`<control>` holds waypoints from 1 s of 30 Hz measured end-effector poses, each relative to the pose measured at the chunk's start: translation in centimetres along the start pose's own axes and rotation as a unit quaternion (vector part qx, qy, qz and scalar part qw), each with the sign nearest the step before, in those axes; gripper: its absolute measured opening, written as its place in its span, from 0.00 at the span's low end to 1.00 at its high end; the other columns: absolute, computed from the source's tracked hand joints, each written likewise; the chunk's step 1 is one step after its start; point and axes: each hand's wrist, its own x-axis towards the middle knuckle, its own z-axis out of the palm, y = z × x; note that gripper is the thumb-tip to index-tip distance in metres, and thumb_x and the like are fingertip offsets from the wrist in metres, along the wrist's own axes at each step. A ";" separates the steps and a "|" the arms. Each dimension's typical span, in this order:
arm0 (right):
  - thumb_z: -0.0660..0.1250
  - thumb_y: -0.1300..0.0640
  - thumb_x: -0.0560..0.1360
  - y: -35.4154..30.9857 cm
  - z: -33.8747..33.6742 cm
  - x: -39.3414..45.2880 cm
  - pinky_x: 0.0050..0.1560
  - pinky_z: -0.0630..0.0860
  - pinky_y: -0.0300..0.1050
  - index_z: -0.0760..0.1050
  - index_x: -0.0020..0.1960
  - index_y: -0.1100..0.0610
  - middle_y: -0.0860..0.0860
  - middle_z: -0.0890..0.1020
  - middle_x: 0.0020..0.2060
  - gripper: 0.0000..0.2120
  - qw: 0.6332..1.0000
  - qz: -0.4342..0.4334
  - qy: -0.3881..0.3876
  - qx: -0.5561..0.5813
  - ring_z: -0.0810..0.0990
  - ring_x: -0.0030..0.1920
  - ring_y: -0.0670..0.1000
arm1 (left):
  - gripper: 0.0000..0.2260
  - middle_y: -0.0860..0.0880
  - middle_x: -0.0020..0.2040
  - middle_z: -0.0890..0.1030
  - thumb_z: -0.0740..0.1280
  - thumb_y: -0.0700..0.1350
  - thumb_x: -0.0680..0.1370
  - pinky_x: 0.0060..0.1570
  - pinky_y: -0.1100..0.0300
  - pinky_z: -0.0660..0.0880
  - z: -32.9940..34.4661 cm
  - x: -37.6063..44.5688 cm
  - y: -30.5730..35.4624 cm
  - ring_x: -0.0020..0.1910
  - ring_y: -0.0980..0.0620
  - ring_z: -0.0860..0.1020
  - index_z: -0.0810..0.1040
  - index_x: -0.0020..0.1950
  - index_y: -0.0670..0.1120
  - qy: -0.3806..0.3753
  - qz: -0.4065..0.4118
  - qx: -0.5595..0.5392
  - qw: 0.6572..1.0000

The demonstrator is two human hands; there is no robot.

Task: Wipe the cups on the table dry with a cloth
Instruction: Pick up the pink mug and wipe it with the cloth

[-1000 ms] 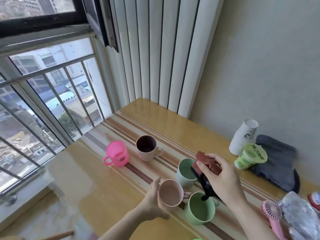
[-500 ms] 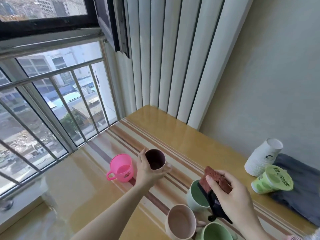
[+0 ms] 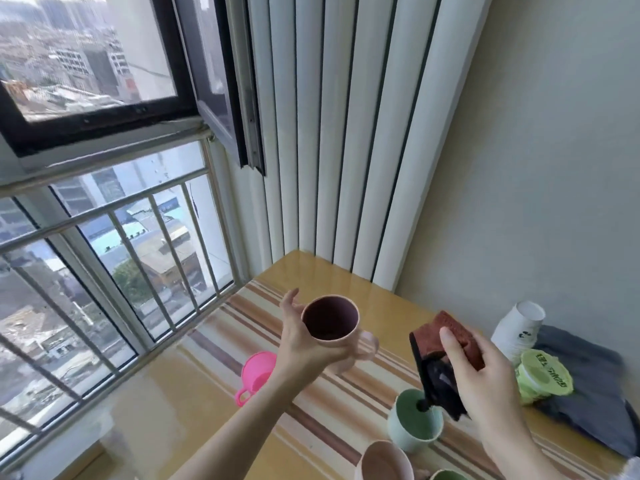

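Left hand [image 3: 304,344] raised, fingers curled in a grip; right hand [image 3: 485,379] raised, pinching.

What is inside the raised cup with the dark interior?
The raised cup, held by the left hand, shows only a dark interior with nothing visible in it. Any wetness cannot be judged, and the left hand covers part of its outer wall.

Table [image 3: 194,407]: glossy yellow-tan, crossed by a band of brown, cream and orange stripes; held cup [image 3: 330,329]: pale pink outside, dark maroon inside; cloth [image 3: 460,341]: reddish-brown with a black part hanging below; small cup [image 3: 258,372]: bright pink; mint cup [image 3: 412,427]: darker green inside; near cup [image 3: 384,462]: beige-pink; paper cups [image 3: 517,327]: white; tub lid [image 3: 543,374]: lime green; folded fabric [image 3: 595,386]: dark grey.
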 end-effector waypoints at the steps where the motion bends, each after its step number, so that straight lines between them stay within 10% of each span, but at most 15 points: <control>1: 0.67 0.51 0.78 -2.0 0.2 -0.1 0.35 0.73 0.26 0.79 0.41 0.48 0.43 0.84 0.32 0.08 1.000 -0.011 0.003 0.016 0.82 0.38 0.43 | 0.57 0.50 0.65 0.72 0.85 0.51 0.59 0.62 0.56 0.72 -1.2 -0.6 2.3 0.64 0.52 0.75 0.49 0.75 0.60 -0.014 0.016 -0.012 1.000; 5: 0.66 0.55 0.79 -10.4 1.2 -1.4 0.30 0.71 0.23 0.82 0.45 0.58 0.42 0.83 0.28 0.09 0.991 -0.079 -0.007 0.110 0.80 0.32 0.35 | 0.53 0.48 0.67 0.76 0.83 0.55 0.56 0.62 0.54 0.80 -5.6 -2.9 11.6 0.63 0.53 0.79 0.54 0.72 0.57 -0.033 0.079 -0.080 0.993; 9: 0.65 0.45 0.79 -17.0 2.9 -4.7 0.59 0.77 0.37 0.82 0.61 0.53 0.46 0.87 0.54 0.17 0.960 -0.166 -0.019 0.224 0.82 0.56 0.41 | 0.43 0.48 0.66 0.78 0.82 0.56 0.59 0.51 0.57 0.84 -8.5 -5.8 19.6 0.61 0.51 0.81 0.61 0.67 0.56 -0.035 0.121 -0.147 0.981; 14: 0.57 0.37 0.74 -21.0 3.7 -8.5 0.67 0.76 0.46 0.72 0.71 0.43 0.46 0.78 0.69 0.27 0.928 -0.200 -0.076 0.306 0.75 0.69 0.47 | 0.32 0.46 0.61 0.81 0.77 0.57 0.66 0.41 0.59 0.82 -11.0 -9.5 25.5 0.53 0.51 0.83 0.66 0.64 0.53 -0.028 0.161 -0.225 0.960; 19: 0.55 0.44 0.82 -24.3 2.1 -8.6 0.37 0.81 0.37 0.78 0.61 0.44 0.43 0.86 0.44 0.15 0.923 -0.170 -0.090 0.332 0.85 0.44 0.43 | 0.30 0.43 0.61 0.79 0.71 0.58 0.73 0.41 0.57 0.82 -12.1 -11.8 27.8 0.52 0.52 0.83 0.65 0.70 0.51 -0.088 0.175 -0.232 0.953; 24: 0.55 0.39 0.81 -24.9 2.2 -9.6 0.67 0.76 0.58 0.66 0.72 0.33 0.43 0.76 0.69 0.19 0.929 -0.209 0.001 0.306 0.77 0.67 0.46 | 0.28 0.48 0.63 0.81 0.71 0.61 0.75 0.46 0.65 0.80 -11.7 -12.6 28.9 0.59 0.53 0.82 0.72 0.72 0.52 -0.049 0.205 -0.165 0.963; 30: 0.50 0.43 0.80 -23.5 3.0 -10.9 0.72 0.59 0.27 0.59 0.78 0.47 0.43 0.65 0.76 0.27 0.939 -0.276 0.073 0.194 0.62 0.74 0.34 | 0.20 0.47 0.61 0.78 0.56 0.65 0.81 0.47 0.63 0.77 -10.2 -14.1 29.1 0.56 0.56 0.81 0.63 0.67 0.56 -0.050 0.187 -0.171 0.966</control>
